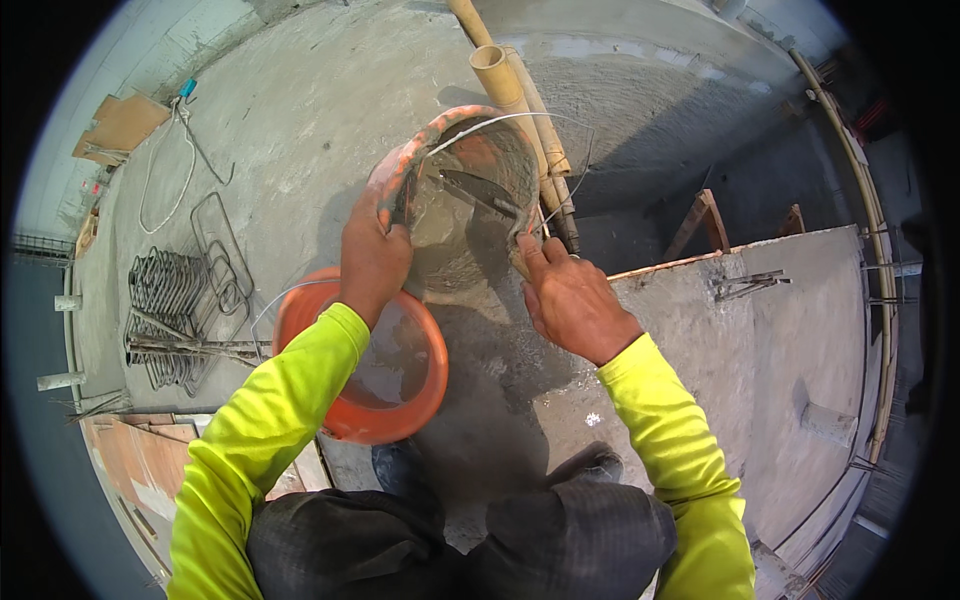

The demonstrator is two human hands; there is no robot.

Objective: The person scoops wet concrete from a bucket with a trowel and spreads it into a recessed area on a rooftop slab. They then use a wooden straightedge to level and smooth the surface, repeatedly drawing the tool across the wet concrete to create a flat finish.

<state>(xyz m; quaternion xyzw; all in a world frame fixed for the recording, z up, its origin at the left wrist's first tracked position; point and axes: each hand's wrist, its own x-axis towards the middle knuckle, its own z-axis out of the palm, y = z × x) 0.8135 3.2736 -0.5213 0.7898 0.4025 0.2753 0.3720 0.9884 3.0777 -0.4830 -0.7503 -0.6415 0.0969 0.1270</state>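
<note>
The trowel (pixel 478 190) should handle as a light, stiff tool, though its blade is likely to be made slippery and heavier at the tip by wet mortar (pixel 437 228); it is best taken by the handle, clear of the blade. The mortar bucket (pixel 393 178) is probably heavy and somewhat flexible at the wall, so a firm hold on the rim is called for. By the fingers of the right hand (pixel 575 300), the trowel's handle is held in a closed grip at the bucket's right rim, with the blade pointed left over the mortar. By the fingers of the left hand (pixel 375 255), curled closed, the bucket's left rim is gripped; how far they reach underneath cannot be told. The bucket is placed in front of the knees, just beyond an orange tub (pixel 432 375) of cloudy water, and 2 hands are thus occupied by 2 things.
</note>
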